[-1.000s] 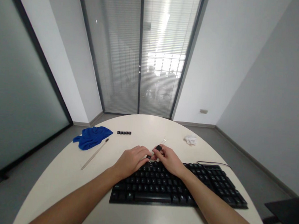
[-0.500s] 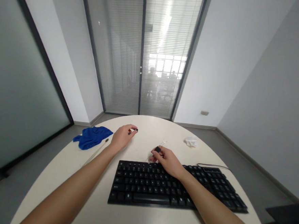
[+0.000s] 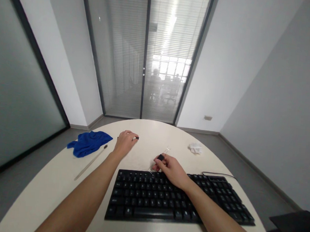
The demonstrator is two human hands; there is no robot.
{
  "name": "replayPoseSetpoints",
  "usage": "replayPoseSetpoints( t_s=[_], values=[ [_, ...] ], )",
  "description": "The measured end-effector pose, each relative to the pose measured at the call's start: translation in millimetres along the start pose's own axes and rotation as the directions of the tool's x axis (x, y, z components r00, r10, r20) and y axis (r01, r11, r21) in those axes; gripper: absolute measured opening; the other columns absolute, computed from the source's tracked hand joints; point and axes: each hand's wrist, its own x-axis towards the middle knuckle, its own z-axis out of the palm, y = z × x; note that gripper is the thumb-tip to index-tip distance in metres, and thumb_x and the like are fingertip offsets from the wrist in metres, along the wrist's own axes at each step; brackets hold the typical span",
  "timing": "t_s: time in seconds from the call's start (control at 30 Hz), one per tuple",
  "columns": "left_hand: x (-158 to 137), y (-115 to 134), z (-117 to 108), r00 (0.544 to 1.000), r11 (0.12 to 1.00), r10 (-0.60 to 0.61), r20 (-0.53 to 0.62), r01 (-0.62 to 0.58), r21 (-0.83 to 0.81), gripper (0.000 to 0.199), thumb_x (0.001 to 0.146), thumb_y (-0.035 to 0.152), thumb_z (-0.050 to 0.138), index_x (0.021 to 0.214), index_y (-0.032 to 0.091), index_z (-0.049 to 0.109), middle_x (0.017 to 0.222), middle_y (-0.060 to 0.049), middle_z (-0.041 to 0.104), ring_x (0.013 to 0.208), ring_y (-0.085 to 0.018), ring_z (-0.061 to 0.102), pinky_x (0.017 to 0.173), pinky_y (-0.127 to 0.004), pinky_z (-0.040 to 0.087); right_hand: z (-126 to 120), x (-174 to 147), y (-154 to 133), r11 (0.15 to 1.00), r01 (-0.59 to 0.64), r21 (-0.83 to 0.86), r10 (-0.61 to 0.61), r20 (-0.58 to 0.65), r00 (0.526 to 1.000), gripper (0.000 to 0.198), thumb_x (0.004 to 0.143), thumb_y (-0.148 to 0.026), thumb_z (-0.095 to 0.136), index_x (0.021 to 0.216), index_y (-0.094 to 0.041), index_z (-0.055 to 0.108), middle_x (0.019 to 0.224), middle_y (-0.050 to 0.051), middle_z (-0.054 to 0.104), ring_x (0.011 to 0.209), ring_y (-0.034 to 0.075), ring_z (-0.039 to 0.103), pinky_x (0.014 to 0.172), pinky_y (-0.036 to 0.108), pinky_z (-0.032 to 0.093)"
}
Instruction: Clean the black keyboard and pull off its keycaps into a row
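1. Around you are pale grey walls [image 3: 240,65], a glass partition with white slatted blinds [image 3: 120,74] at upper centre, and, below it, a round-edged, cream tabletop [image 3: 150,140].
2. The long black plastic keyboard [image 3: 144,193] fills the lower centre, its thin black cable [image 3: 220,174] running off at the right.
3. As for progress, at least one small square black keycap [image 3: 136,138] is off the keyboard; it sits left of centre, at your fingertips, at or just above the tabletop. A dark scrap at the far side of those knuckles may be another, but too little shows to tell.
4. Most visible key rows look filled. You cover part of the top row, so gaps there cannot be counted.
5. Left undone, judging by this view: the keycap is not yet released. The crumpled blue cloth [image 3: 89,144] and pale slim-handled brush [image 3: 90,162] at centre left, and the crumpled white tissue [image 3: 195,148] at centre right, are in neither grip.
6. Your left grip [image 3: 125,144] looks pinched, thumb and forefinger closed to the keycap's width.
7. Your right grip [image 3: 173,169], at centre above the keyboard's far edge, is clamped on a black-handled tool with thin wire ends [image 3: 161,157]; its other fingers are curled beneath.
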Motion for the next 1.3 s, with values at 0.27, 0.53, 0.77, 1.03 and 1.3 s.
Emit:
replayPoseSetpoints(
  t_s=[0.27, 0.53, 0.77, 1.03, 1.3],
  values=[
    [-2.8, -4.7, 3.1, 0.999, 1.000, 0.003, 0.039, -0.003, 0.011, 0.016, 0.087, 0.022, 0.065, 0.099, 0.025, 0.075, 0.105, -0.006, 0.074, 0.113, -0.028, 0.057, 0.100, -0.043, 0.042, -0.3, -0.2, 0.1, 1.000, -0.005, -0.016, 0.005, -0.001, 1.000, 0.033, 0.096, -0.050, 0.052, 0.092, -0.019, 0.062, 0.083, 0.005, 0.075, 0.076, 0.020, 0.068, 0.073, 0.032, 0.051],
    [-2.8, -9.8, 7.6, 1.000, 0.999, -0.005, 0.026, 0.004, 0.037, 0.019, 0.087, 0.021, 0.065, 0.104, 0.022, 0.074, 0.107, -0.008, 0.073, 0.114, -0.031, 0.055, 0.099, -0.045, 0.043, -0.7, -0.3, -1.4, 1.000, 0.011, -0.021, -0.011, 0.001, 1.000, 0.034, 0.096, -0.051, 0.052, 0.090, -0.020, 0.062, 0.082, 0.005, 0.075, 0.075, 0.019, 0.068, 0.072, 0.031, 0.051],
    [0.2, -9.0, 9.4, 0.999, 0.999, 0.014, 0.051, -0.016, 0.043, 0.018, 0.087, 0.020, 0.063, 0.100, 0.025, 0.074, 0.117, -0.005, 0.071, 0.118, -0.029, 0.053, 0.104, -0.044, 0.040, -1.0, -0.5, -2.3, 1.000, 0.009, -0.027, -0.008, 0.001, 1.000, 0.035, 0.096, -0.053, 0.052, 0.090, -0.020, 0.063, 0.082, 0.005, 0.075, 0.075, 0.020, 0.069, 0.072, 0.032, 0.051],
    [0.0, -9.6, 8.3, 0.999, 0.999, -0.007, 0.040, 0.005, 0.051, 0.017, 0.088, 0.020, 0.062, 0.100, 0.025, 0.074, 0.108, -0.007, 0.073, 0.116, -0.030, 0.054, 0.101, -0.044, 0.042, -0.7, -1.3, -1.3, 1.000, 0.012, -0.016, -0.012, 0.005, 1.000, 0.034, 0.096, -0.051, 0.052, 0.089, -0.020, 0.063, 0.083, 0.005, 0.075, 0.076, 0.021, 0.069, 0.073, 0.032, 0.052],
    [-1.2, -10.7, 7.6, 1.000, 0.998, -0.007, 0.028, 0.005, 0.069, 0.016, 0.088, 0.022, 0.063, 0.099, 0.023, 0.074, 0.105, -0.007, 0.074, 0.112, -0.030, 0.057, 0.097, -0.042, 0.045, -0.9, -1.3, -2.0, 1.000, 0.008, -0.010, -0.008, 0.010, 1.000, 0.033, 0.096, -0.050, 0.052, 0.090, -0.019, 0.062, 0.083, 0.005, 0.075, 0.078, 0.021, 0.070, 0.074, 0.032, 0.052]
  ],
)
